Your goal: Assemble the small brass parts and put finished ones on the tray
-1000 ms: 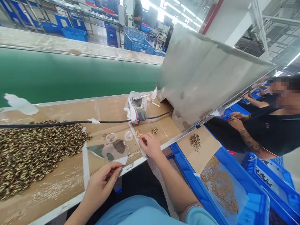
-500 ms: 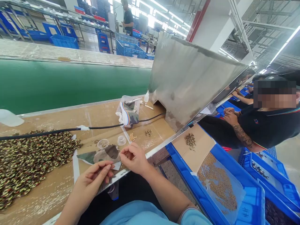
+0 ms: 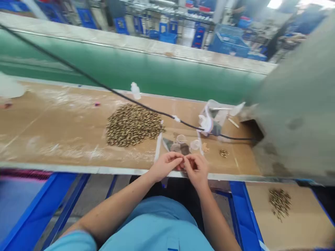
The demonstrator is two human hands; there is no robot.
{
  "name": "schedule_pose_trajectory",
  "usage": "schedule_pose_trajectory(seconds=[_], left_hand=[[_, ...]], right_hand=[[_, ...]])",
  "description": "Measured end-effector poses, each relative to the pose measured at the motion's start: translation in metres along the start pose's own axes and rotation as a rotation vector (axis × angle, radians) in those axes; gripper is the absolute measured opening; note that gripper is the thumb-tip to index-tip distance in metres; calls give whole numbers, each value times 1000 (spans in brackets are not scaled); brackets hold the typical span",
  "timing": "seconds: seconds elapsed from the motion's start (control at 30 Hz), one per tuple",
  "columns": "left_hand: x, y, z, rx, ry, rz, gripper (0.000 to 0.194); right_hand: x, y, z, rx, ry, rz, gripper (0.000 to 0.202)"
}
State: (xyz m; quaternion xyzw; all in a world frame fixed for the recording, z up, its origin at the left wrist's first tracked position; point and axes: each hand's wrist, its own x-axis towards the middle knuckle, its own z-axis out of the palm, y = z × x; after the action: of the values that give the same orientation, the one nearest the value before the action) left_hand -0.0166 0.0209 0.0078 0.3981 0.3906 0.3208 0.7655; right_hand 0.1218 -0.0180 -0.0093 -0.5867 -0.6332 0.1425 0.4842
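My left hand [image 3: 166, 164] and my right hand [image 3: 196, 170] meet at the fingertips over the front edge of the bench. Both are closed in a pinch; whatever is between the fingers is hidden or too small to make out. Just behind them lies a camouflage and grey cloth [image 3: 175, 147]. Two small clear round dishes, one on the left [image 3: 181, 139] and one on the right [image 3: 195, 145], stand beyond the cloth. To the right are a little heap of tan pieces [image 3: 205, 147] and a small pile of dark and gold pieces [image 3: 224, 153].
A large heap of small parts [image 3: 133, 125] covers the bench left of my hands. A black cable [image 3: 110, 89] crosses above it to a plastic bag [image 3: 209, 118]. A metal housing [image 3: 300, 104] stands at right, a green conveyor belt [image 3: 146, 78] behind. Cardboard [image 3: 300, 223] bears more parts.
My view has swung left and down; the co-worker at right is out of sight. My hands, earlier apart with each pinched, have come together at the fingertips.
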Motion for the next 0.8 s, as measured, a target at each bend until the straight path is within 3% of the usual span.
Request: schedule_pose_trajectory(seconds=[0.23,0.8], left_hand=[[3,-8,-6,-76,-42,19,41],[2,-7,-6,-62,-23,16,37]], right_hand=[[-2,-2,0,-113,42,-121,10],[-3,-3,-2,-139,38,-176,10]])
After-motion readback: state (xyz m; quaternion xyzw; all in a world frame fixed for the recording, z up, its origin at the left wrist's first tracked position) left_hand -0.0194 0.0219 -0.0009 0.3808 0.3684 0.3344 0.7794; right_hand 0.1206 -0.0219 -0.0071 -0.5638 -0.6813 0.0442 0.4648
